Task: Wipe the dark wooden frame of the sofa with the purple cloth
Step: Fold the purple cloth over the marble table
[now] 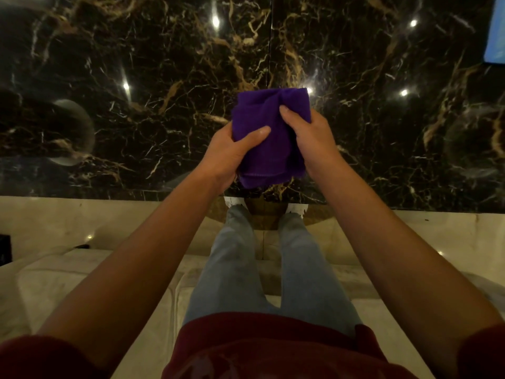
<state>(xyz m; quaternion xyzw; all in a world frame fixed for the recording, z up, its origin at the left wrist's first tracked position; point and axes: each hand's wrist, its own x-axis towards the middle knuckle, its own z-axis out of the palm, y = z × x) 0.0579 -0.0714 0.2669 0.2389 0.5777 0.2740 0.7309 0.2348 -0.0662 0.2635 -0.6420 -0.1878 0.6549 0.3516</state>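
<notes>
A folded purple cloth (pixel 266 138) is held out in front of me with both hands, above the floor. My left hand (pixel 231 154) grips its left edge, thumb lying across the front. My right hand (pixel 311 140) grips the right side, thumb pressed into the fabric. No dark wooden sofa frame is visible in this view.
Glossy black marble floor (pixel 136 91) with gold veins and light reflections fills the upper half. A cream marble band (pixel 82 214) runs below it. My legs in light jeans (pixel 237 269) and white shoes stand at centre. A bright blue screen (pixel 496 31) shows at top right.
</notes>
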